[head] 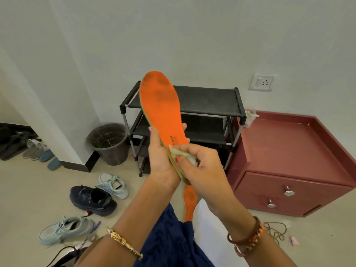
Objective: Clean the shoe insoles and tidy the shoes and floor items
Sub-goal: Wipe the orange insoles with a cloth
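My left hand (160, 157) grips an orange insole (163, 105) at its heel end, holding it upright in front of me; dark smudges mark its toe end. My right hand (200, 166) pinches a small pale green cloth (176, 152) against the insole's lower part. A second orange insole (190, 203) lies below my hands, partly hidden by them. On the floor to the left sit a dark navy sneaker (92, 199) and two light mint sneakers (113, 185) (65, 229).
A black shoe rack (208, 101) stands against the wall behind the insole. A maroon drawer cabinet (289, 164) is at its right, a dark plant pot (108, 143) at its left. More footwear (36, 151) lines the far left. A cord (275, 230) lies on the floor at right.
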